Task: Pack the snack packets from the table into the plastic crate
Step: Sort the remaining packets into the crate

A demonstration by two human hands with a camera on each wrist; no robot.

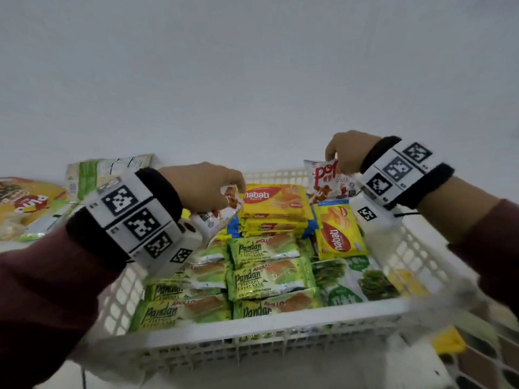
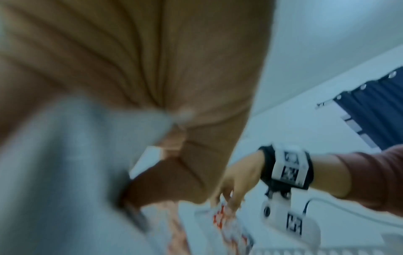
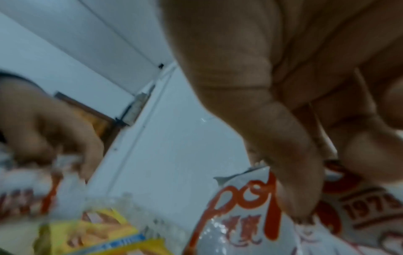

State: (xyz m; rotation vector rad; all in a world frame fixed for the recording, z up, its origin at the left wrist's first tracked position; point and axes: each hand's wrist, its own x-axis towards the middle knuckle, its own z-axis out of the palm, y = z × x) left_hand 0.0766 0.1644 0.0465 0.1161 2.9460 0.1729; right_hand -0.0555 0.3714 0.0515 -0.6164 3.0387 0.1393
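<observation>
My left hand (image 1: 200, 186) is over the back left part of the white plastic crate (image 1: 252, 336); its grip pinches the top edge of a white snack packet (image 1: 217, 217) with red and brown print, which hangs down above the packed rows. My right hand (image 1: 346, 153) is over the back right corner; its grip pinches the top seam of a second white packet with red "pop" lettering (image 1: 327, 182), thumb (image 3: 290, 165) pressed on the front of the bag. That packet stands upright against the back wall of the crate.

Crate contents: green Pandan cake packets (image 1: 265, 277) in rows at the front and middle, yellow Nabati wafer packets (image 1: 273, 203) stacked at the back, one more Nabati packet (image 1: 338, 234) turned sideways to their right, green-and-white packets (image 1: 352, 279) at the front right.

On the table (image 1: 11, 248) left of the crate: a yellow bag (image 1: 26, 200) and a pale green-and-white bag (image 1: 109, 169). Left wrist view is heavily blurred.
</observation>
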